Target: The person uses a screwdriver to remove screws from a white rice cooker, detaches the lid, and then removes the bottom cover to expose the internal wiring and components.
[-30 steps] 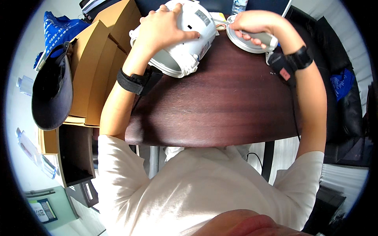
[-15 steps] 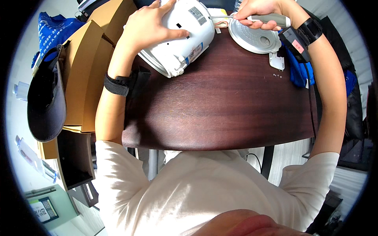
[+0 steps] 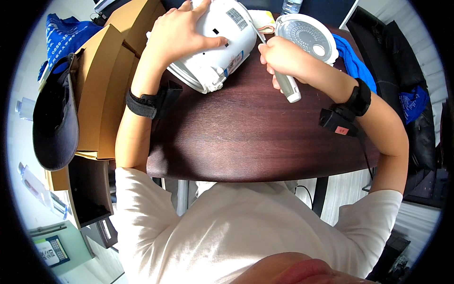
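1. A white rounded appliance [image 3: 226, 52] is seen lying tilted at the far left part of the dark wooden counter [image 3: 255, 137]; its rimmed end is turned toward the near left.
2. The appliance is touched by the left hand [image 3: 177, 40], whose fingers are spread over its upper surface, the thumb stretched out to the right.
3. A screwdriver [image 3: 287, 87] is grasped in the right hand [image 3: 283, 56]. The fingers are clenched around its pale grey handle, and the butt end is pointed toward the near edge. The shaft is directed at the appliance's right end; whether the tip is in contact cannot be told.
4. A round lid [image 3: 307, 33] with a dimpled metallic face is placed just behind the right hand and is partly covered by it.
5. A blue cloth [image 3: 357, 61] is bunched to the right of the lid, and a clear bottle [image 3: 291, 6] is seen beyond it.
6. Cardboard boxes [image 3: 106, 90] are stacked to the left, with a dark cap [image 3: 59, 132] beside them.
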{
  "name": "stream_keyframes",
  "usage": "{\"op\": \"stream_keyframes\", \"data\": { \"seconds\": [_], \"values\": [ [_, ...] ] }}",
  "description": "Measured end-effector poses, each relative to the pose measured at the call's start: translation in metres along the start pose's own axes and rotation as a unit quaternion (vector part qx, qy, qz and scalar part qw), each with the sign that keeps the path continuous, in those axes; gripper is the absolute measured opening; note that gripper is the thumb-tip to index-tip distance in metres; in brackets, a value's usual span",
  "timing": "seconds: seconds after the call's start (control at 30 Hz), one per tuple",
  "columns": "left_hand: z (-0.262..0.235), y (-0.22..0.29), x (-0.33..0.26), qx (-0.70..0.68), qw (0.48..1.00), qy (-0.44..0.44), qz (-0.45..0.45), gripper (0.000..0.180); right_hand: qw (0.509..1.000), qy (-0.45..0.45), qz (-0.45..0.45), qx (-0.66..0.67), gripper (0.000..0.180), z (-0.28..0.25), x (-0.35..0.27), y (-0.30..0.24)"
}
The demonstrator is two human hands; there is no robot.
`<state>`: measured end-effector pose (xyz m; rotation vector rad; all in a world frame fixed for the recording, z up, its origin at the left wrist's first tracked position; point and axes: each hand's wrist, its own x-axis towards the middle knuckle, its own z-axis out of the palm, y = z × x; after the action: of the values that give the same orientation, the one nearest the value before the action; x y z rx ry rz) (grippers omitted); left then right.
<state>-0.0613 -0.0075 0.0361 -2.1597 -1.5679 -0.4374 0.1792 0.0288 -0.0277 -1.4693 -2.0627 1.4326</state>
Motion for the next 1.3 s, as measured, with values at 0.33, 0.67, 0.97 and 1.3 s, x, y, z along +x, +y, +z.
{"op": "stream_keyframes", "data": {
  "seconds": [0.33,0.67,0.97,1.3],
  "values": [
    [0.000,-0.003,-0.005,0.008,1.000,-0.007,-0.027,0.091,0.999,-0.022,0.029,-0.004,0.034,-0.020,-0.032,-0.042],
    [0.006,-0.028,0.003,-0.124,0.992,-0.030,-0.002,0.088,0.997,-0.023,-0.023,0.070,0.050,-0.009,-0.032,0.008],
    [0.022,-0.072,0.011,-0.331,0.938,-0.091,-0.044,0.083,0.996,0.020,-0.085,0.024,0.053,0.018,-0.020,0.017],
    [0.014,-0.091,0.010,0.056,0.995,0.006,0.077,0.073,0.997,-0.015,-0.077,0.013,0.053,0.022,-0.013,0.020]
  ]
}}
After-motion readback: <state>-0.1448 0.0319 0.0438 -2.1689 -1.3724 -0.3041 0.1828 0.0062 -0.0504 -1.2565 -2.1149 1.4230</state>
